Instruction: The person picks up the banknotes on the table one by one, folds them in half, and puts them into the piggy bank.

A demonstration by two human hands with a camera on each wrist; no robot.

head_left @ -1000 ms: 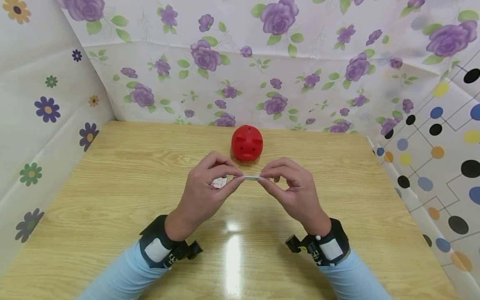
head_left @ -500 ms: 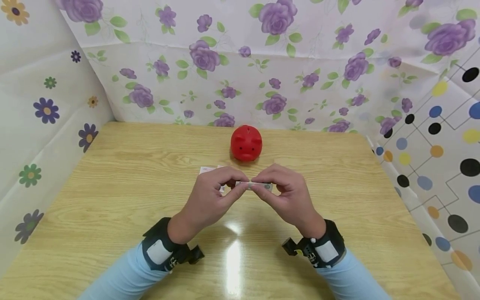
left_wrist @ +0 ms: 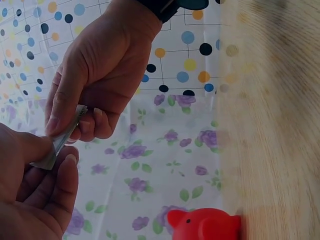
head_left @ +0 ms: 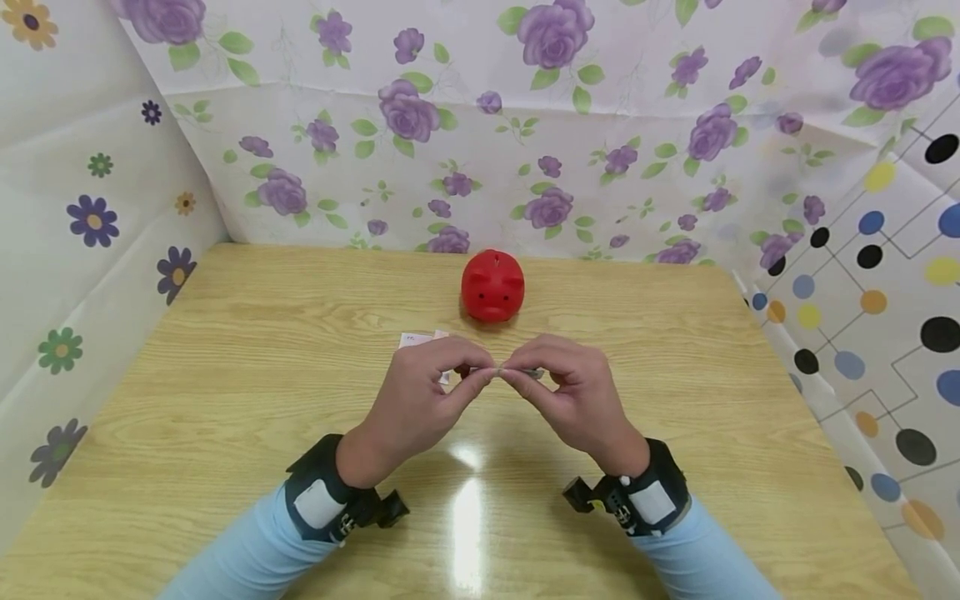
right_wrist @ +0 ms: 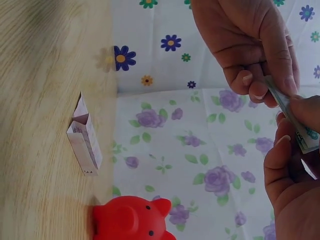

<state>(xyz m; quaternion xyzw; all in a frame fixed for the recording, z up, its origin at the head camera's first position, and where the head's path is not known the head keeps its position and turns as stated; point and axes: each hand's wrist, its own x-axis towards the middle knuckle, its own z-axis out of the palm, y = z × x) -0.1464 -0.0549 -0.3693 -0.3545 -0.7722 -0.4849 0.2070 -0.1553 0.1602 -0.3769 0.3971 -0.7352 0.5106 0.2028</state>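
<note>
As I watch from a distance, I see both hands pinching one thin strip of folded paper [right_wrist: 306, 139] between them. The left hand [head_left: 420, 379] grips one end with its thumb on the near side and its fingers curled behind, and the right hand [head_left: 567, 379] holds the other end the same way. Their fingertips nearly meet at the middle of the strip. From the head I get it almost edge-on, mostly hidden by fingers; from the right wrist I make out green print on it. It sits in front of the piggy bank, near it but apart.

Just beyond the left hand, a folded leaflet [right_wrist: 85, 145] rests on the table [head_left: 300, 300], pale with some printing, its nearer part covered by that hand in my head view. Farther back, the red piggy bank [head_left: 492, 286] stands upright, facing me, the slot on top.

Black straps [head_left: 318, 493] circle both wrists over light blue sleeves [head_left: 247, 546]. Behind the table hangs a purple rose cloth [head_left: 450, 83], with a dotted cloth [head_left: 892, 350] to my right.
</note>
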